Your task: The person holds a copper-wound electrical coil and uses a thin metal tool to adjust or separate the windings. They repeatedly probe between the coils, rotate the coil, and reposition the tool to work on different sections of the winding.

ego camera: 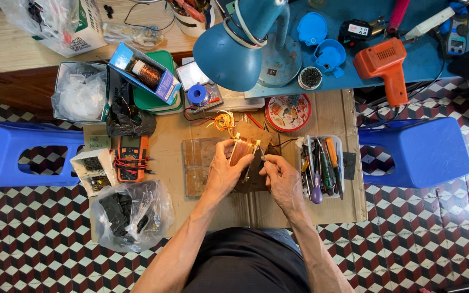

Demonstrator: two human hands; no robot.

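The left hand (222, 172) has a firm grip on a copper wire coil (242, 149), held up over the bench (332, 206). The right hand (281, 176) pinches a thin tool (262, 155) at its side. The coil looks small but a bit heavy, and its fine wire can scratch, so hold the hard ends.

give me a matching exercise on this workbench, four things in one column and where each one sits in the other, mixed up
Things:
1. copper wire coil on a pale bobbin
2. orange handheld multimeter
3. orange pistol-shaped soldering gun
4. round red tin lid

Places:
A. on the blue surface at the far right
B. held in the left hand, with the right hand at its side
C. on the cardboard left of the hands, red leads over it
D. just beyond the hands, below the blue desk lamp

Pairs: 1-B, 2-C, 3-A, 4-D
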